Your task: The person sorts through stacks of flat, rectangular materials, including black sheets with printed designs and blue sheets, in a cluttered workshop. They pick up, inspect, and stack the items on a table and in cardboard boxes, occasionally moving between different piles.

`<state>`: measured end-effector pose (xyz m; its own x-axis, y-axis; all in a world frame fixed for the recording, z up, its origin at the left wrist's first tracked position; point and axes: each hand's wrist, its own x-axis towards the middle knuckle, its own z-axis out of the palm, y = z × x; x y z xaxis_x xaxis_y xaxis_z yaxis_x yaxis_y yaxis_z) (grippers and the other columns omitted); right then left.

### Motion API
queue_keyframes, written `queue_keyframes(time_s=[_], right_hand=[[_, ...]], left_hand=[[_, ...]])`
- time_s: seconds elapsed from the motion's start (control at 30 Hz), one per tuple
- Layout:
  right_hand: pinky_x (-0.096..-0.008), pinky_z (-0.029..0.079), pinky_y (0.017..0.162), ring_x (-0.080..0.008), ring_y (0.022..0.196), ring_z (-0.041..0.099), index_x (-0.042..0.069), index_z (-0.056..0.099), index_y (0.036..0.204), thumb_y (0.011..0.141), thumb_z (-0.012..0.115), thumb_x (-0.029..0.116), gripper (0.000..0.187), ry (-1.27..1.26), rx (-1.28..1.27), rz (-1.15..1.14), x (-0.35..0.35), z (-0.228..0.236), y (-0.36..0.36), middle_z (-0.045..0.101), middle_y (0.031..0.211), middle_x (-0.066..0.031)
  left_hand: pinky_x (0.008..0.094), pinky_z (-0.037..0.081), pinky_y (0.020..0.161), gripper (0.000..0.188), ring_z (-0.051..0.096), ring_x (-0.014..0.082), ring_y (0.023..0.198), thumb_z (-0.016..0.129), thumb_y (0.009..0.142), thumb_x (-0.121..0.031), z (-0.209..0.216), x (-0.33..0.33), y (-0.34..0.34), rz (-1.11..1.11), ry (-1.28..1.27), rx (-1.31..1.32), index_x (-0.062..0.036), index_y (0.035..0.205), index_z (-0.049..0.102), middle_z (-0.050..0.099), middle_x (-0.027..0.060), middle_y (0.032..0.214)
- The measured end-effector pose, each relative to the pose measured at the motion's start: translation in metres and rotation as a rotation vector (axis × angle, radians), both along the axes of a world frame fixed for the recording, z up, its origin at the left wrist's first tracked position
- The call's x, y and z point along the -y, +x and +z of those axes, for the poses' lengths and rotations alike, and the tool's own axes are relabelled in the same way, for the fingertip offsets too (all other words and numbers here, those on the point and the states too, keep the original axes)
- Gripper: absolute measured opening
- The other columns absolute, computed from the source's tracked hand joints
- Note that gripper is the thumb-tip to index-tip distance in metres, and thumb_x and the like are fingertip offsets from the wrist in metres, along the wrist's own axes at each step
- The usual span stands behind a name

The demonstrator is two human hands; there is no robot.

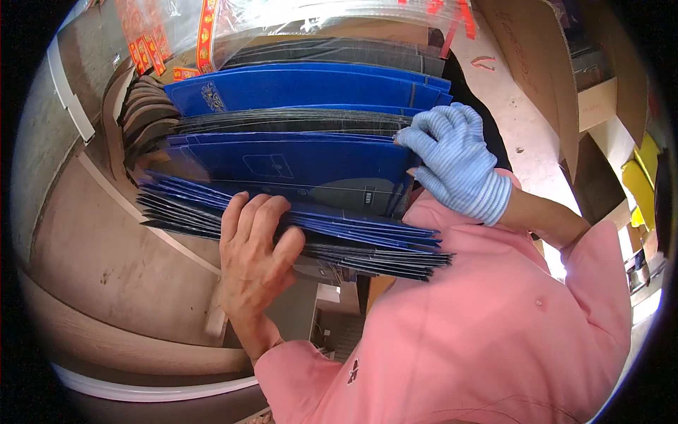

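My bare left hand (256, 251) is closed over the near bundle of flat-folded blue and black bags (353, 225). Its fingers lie on top, and the bundle fans out in thin layers at both ends. My right hand (455, 159) wears a pale blue striped knit glove with bare fingertips. Those fingertips curl onto the right end of a dark blue folded bag (332, 164), which has a printed outline and a grey patch. Behind it stand black folded bags (296, 121) and brighter blue ones (304, 88) with a pale ornament.
Clear plastic wrapping (311, 20) with red and gold strips lies at the far side. Curved brown bands (148, 106) bunch up at the left end. Open cardboard boxes (533, 56) stand at the right. A wooden-looking curved edge (141, 343) runs along the lower left.
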<state>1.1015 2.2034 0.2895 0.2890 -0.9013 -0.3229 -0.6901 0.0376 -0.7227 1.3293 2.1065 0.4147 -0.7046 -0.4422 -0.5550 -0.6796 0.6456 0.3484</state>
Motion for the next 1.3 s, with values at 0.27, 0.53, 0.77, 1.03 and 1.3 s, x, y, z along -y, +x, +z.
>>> queue_keyframes(time_s=[0.27,0.53,0.77,1.03,1.3], right_hand=[[-0.045,0.026,0.093,-0.0274,0.101,0.044,0.013,0.057,0.098,0.056,0.071,0.015,0.045,-0.032,-0.004,-0.089,-0.002,-0.002,0.007,0.048,0.1,-0.006],[-0.046,0.023,0.096,-0.0276,0.108,0.042,0.014,0.058,0.097,0.06,0.067,0.014,0.038,-0.022,0.152,-0.011,-0.001,0.008,0.004,0.051,0.105,-0.0057],[-0.0405,0.038,0.085,-0.0259,0.092,0.054,0.014,0.06,0.096,0.066,0.065,0.011,0.031,0.025,0.647,0.068,-0.011,0.012,0.005,0.058,0.089,-0.0072],[-0.0367,0.047,0.068,-0.0272,0.08,0.058,0.008,0.057,0.106,0.077,0.059,0.02,0.031,0.199,0.864,0.097,-0.002,0.008,-0.009,0.06,0.088,-0.0098],[-0.0363,0.047,0.061,-0.0304,0.071,0.059,0.004,0.053,0.111,0.079,0.057,0.016,0.034,0.427,0.146,0.063,0.01,0.01,-0.001,0.059,0.091,-0.016]], left_hand=[[0.0467,0.037,0.089,0.023,0.054,0.0277,0.095,0.06,0.048,-0.003,0.008,-0.008,-0.002,0.017,-0.025,0.009,-0.0062,0.067,0.047,0.054,0.0114,0.099],[0.0453,0.039,0.087,0.019,0.054,0.0274,0.094,0.059,0.051,-0.004,0.009,-0.013,0.003,0.032,-0.035,0.017,-0.0068,0.066,0.047,0.055,0.0111,0.098],[0.0432,0.039,0.084,0.022,0.053,0.0288,0.094,0.059,0.05,-0.003,0.003,-0.008,0.002,0.012,-0.015,-0.02,-0.0058,0.066,0.045,0.055,0.0136,0.11],[0.0422,0.039,0.08,0.025,0.05,0.0283,0.092,0.06,0.049,-0.006,0.0,0.001,-0.007,-0.038,0.105,0.036,-0.006,0.069,0.045,0.057,0.0147,0.104],[0.0439,0.039,0.078,0.027,0.05,0.0299,0.09,0.059,0.044,-0.007,-0.007,0.0,-0.003,-0.045,0.051,-0.037,-0.0039,0.065,0.043,0.056,0.0117,0.1]])
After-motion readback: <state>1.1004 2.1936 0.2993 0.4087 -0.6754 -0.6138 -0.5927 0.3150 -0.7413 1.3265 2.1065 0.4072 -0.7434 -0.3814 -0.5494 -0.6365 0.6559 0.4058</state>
